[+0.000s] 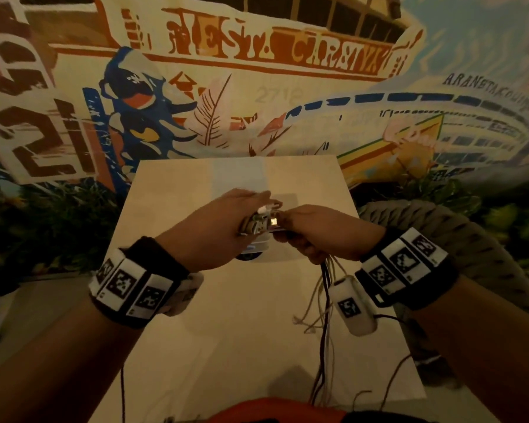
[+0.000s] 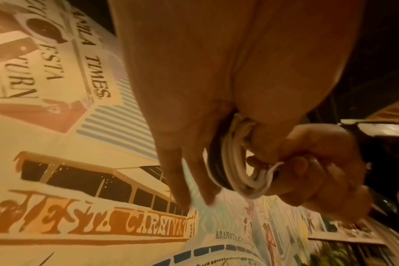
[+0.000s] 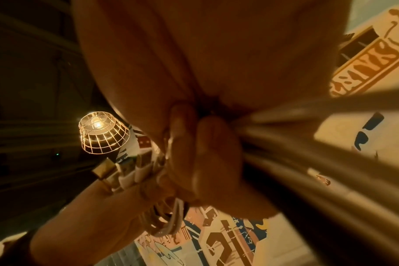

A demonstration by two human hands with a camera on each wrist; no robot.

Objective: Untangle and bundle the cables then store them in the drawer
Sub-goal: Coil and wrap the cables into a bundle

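Note:
My two hands meet above the pale wooden tabletop. The left hand pinches a small coil of white and black cables between thumb and forefinger, while its other fingers point straight out. In the left wrist view the coil loops under the thumb. The right hand grips the cable strands right beside the coil, fingers curled tight round them. Loose cable tails hang from it to the table. USB plugs stick out of the coil. No drawer is in view.
A white rounded device lies on the table under my hands. A woven rope seat back stands at the right of the table. A painted mural wall rises behind. A wire-caged lamp glows overhead.

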